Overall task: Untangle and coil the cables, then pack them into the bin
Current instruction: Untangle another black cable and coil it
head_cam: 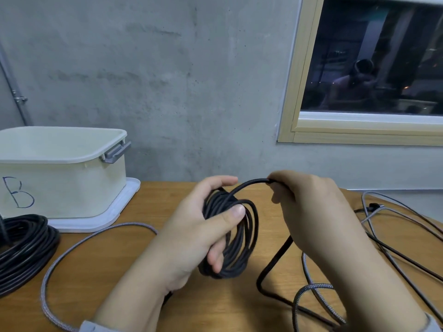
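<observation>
My left hand (199, 231) grips a coil of black cable (242, 245) above the wooden table (153, 271), thumb across the loops. My right hand (309, 207) pinches the same cable's free strand (249, 184), arched over from the coil. The loose tail (275, 262) drops under my right hand onto the table. A cream bin (64, 178) marked "B" stands open at the back left on its white lid (112, 212). A grey braided cable (79, 243) loops across the table in front of the bin.
A second black cable coil (21, 248) lies at the left edge by the bin. Tangled grey and black cables (393, 236) spread over the table's right side. A concrete wall and a window (374, 68) stand behind the table.
</observation>
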Action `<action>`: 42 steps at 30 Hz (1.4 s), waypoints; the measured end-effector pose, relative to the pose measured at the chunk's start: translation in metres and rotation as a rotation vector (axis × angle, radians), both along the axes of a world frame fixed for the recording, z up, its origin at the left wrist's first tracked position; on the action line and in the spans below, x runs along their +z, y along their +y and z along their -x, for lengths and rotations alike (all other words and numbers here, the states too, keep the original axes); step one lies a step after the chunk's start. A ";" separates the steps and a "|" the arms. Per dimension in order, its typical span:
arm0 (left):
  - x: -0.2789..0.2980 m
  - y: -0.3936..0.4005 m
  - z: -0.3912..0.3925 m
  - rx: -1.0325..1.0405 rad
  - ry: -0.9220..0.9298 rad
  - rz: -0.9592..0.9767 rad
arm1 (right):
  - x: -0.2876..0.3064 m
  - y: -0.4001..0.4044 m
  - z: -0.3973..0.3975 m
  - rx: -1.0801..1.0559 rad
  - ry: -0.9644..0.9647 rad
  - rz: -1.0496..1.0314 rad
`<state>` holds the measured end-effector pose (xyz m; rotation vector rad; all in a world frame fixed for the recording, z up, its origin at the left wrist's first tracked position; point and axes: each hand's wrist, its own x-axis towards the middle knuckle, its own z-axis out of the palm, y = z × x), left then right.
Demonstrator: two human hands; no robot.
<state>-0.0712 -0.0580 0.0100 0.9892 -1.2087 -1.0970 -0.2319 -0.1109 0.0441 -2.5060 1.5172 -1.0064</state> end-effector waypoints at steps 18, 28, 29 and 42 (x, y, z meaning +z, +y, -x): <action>-0.002 -0.014 0.004 0.640 0.205 0.147 | -0.011 0.023 -0.025 0.209 -0.225 -0.407; 0.008 -0.006 -0.011 0.564 -0.018 0.178 | 0.017 -0.012 0.002 -0.089 0.340 -0.059; 0.009 -0.004 -0.013 0.524 -0.037 0.169 | 0.021 -0.016 0.006 -0.114 0.427 0.018; 0.031 0.019 -0.010 0.065 -0.021 0.189 | 0.061 -0.012 0.007 -0.243 0.644 0.476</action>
